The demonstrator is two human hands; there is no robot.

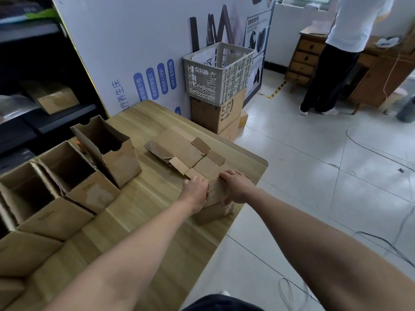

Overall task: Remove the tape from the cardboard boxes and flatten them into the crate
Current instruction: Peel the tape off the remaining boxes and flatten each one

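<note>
Head view: both hands (215, 188) press a creased, half-flattened cardboard box (215, 198).

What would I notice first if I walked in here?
Probably the two hands, left hand and right hand, pressing a cardboard box at the wooden table's right edge. Then the open boxes standing along its left side, and the white crate stacked on cartons by the wall.

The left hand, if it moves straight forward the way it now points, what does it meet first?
Probably the flattened cardboard lying just beyond the left hand on the table; depth is hard to judge from one view.
</note>
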